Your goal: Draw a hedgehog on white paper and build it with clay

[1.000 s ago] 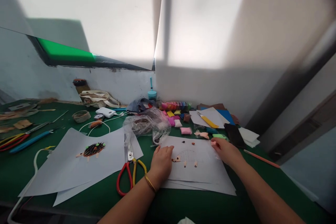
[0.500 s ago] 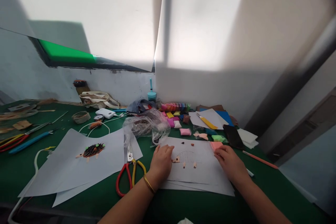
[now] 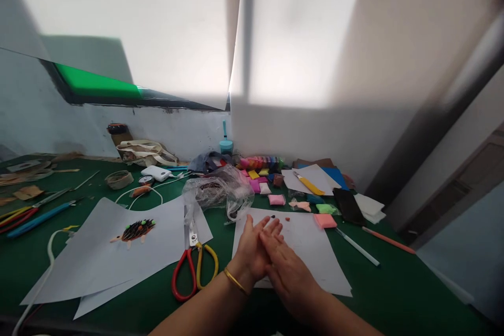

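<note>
My left hand (image 3: 252,249) and my right hand (image 3: 289,273) meet palm to palm above a white sheet of paper (image 3: 311,252). Both hands have their fingers stretched out flat, the right palm lying across the left. Anything between the palms is hidden. The hands cover the drawn figure on the sheet; small dark and brown clay bits (image 3: 280,217) lie beyond the fingertips. A pink clay block (image 3: 325,220) rests on the sheet's far right corner. Red and yellow scissors (image 3: 192,268) lie just left of my left wrist.
The green table (image 3: 394,294) holds a second sheet with a clay hedgehog (image 3: 136,231) at left, a crumpled plastic bag (image 3: 220,189), coloured clay packets (image 3: 260,168), a yellow cutter (image 3: 309,184), a black phone (image 3: 346,206), a white pen (image 3: 357,247) and tools at the far left (image 3: 35,210).
My right hand has left the pink clay block and come left to press against my left hand, which lifted off the paper. The view shifted slightly.
</note>
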Tool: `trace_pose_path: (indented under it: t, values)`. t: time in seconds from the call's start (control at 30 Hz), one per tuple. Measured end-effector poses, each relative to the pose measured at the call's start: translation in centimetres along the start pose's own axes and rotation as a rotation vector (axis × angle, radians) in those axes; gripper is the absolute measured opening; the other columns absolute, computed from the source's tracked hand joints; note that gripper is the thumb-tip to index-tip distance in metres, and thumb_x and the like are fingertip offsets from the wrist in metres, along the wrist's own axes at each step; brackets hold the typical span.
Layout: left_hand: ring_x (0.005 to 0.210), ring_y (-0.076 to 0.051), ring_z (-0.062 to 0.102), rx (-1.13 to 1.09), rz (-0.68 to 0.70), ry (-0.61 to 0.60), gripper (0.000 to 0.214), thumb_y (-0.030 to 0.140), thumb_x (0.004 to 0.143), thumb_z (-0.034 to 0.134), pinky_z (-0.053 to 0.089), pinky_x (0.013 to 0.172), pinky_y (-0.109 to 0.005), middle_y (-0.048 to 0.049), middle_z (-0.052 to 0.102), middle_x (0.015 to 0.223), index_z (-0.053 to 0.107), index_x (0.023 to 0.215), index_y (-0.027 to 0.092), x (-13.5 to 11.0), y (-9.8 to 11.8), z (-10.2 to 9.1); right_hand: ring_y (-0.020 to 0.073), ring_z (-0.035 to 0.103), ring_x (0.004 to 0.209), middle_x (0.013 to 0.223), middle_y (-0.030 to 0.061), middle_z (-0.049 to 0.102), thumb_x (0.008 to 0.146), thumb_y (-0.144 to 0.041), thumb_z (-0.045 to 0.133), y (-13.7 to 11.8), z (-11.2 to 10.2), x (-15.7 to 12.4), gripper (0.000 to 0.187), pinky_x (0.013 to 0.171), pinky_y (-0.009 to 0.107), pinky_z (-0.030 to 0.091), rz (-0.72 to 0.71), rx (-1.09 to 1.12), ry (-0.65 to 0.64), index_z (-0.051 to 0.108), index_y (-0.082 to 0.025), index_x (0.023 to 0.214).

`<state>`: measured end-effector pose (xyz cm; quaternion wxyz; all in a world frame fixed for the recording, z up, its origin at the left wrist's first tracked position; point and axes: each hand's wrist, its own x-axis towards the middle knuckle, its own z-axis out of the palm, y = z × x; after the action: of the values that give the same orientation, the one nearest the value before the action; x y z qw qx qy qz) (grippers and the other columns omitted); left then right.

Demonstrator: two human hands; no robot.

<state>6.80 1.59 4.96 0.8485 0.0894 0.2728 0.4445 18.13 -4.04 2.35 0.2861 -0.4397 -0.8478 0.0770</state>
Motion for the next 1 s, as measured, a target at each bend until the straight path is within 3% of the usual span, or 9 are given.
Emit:
trace_pose_path:
  t: [0.1,0.17,0.27,0.33,0.47,0.63,0.8,0.9,1.0]
  values:
    - [0.119,-0.023,0.054,-0.044,0.07,-0.01,0.062,0.068,0.091,0.027,0.046,0.096,-0.036,-0.0126,0.052,0.133,0.044,0.126,0.02,0.5,0.5,0.2,0.0283,0.02,0.144,0.157,0.0126,0.021,0.092,-0.057,0.039,0.4,-0.2,0.4,0.078,0.116,0.049,0.026,-0.109,-0.013,-0.06,0.012,-0.014,0.152]
    - [0.117,-0.023,0.055,-0.007,0.017,-0.091,0.061,0.068,0.09,0.028,0.046,0.095,-0.038,-0.0114,0.055,0.129,0.046,0.124,0.021,0.5,0.2,0.4,0.0303,0.014,0.145,0.157,0.0132,0.018,0.088,-0.069,0.032,1.7,-0.5,0.9,0.087,0.117,0.055,0.018,-0.128,-0.065,-0.055,0.009,-0.014,0.152]
    - [0.109,-0.023,0.059,0.177,-0.089,-0.287,0.047,0.056,0.094,0.037,0.048,0.087,-0.034,-0.0114,0.061,0.117,0.054,0.117,0.018,-0.2,-0.3,0.2,0.0323,0.008,0.146,0.158,0.0109,0.015,0.087,-0.069,0.031,4.1,-0.9,1.4,0.083,0.114,0.063,0.007,-0.048,-0.196,-0.052,0.012,-0.02,0.152]
    - [0.1,-0.02,0.063,0.375,-0.092,-0.318,0.034,0.044,0.09,0.051,0.048,0.078,-0.027,-0.01,0.065,0.107,0.059,0.109,0.017,-0.6,-0.2,-0.2,0.0338,0.005,0.146,0.159,0.0082,0.012,0.088,-0.066,0.037,5.2,-1.1,1.2,0.077,0.112,0.067,0.006,0.012,-0.263,-0.061,0.017,-0.026,0.151]
    - [0.079,-0.017,0.065,0.86,0.039,-0.23,0.036,0.042,0.08,0.067,0.048,0.073,-0.028,-0.0096,0.067,0.093,0.063,0.101,0.013,0.0,1.2,-1.3,0.0316,0.005,0.146,0.159,0.0055,0.014,0.088,-0.061,0.043,5.8,-1.3,0.2,0.074,0.113,0.064,0.01,0.037,-0.248,-0.087,0.018,-0.029,0.15]
    - [0.05,-0.013,0.055,1.338,0.346,-0.032,0.04,0.05,0.083,0.057,0.042,0.052,-0.025,-0.0007,0.061,0.063,0.063,0.097,0.014,2.1,4.1,-2.0,0.0252,0.017,0.145,0.156,0.0035,0.028,0.094,-0.049,0.039,6.6,-1.7,-0.1,0.054,0.114,0.052,0.025,0.192,-0.141,-0.01,0.035,-0.029,0.145]
    - [0.076,-0.018,0.063,1.972,0.604,0.024,0.034,0.043,0.091,0.046,0.044,0.064,-0.026,-0.0034,0.069,0.084,0.07,0.09,0.02,3.5,6.5,-2.0,0.0264,0.034,0.137,0.146,0.0055,0.045,0.093,-0.039,0.042,11.0,-3.5,0.5,0.041,0.109,0.046,0.033,0.386,-0.261,-0.012,0.058,-0.025,0.127]
    - [0.095,-0.019,0.062,2.068,0.613,0.042,0.025,0.024,0.089,0.048,0.044,0.08,-0.027,-0.0049,0.069,0.104,0.069,0.103,0.022,4.8,6.8,-2.2,0.0274,0.045,0.127,0.136,0.0077,0.055,0.084,-0.019,0.046,14.4,-5.1,0.3,0.041,0.102,0.045,0.038,0.573,-0.433,-0.067,0.064,-0.023,0.12]
    - [0.098,-0.021,0.061,2.154,0.602,0.094,0.03,0.017,0.088,0.048,0.043,0.084,-0.03,-0.0084,0.068,0.105,0.065,0.112,0.02,6.4,6.8,-2.5,0.0291,0.049,0.119,0.13,0.0078,0.058,0.081,-0.016,0.047,16.7,-6.2,-0.5,0.045,0.09,0.046,0.043,0.666,-0.543,-0.165,0.062,-0.027,0.122]
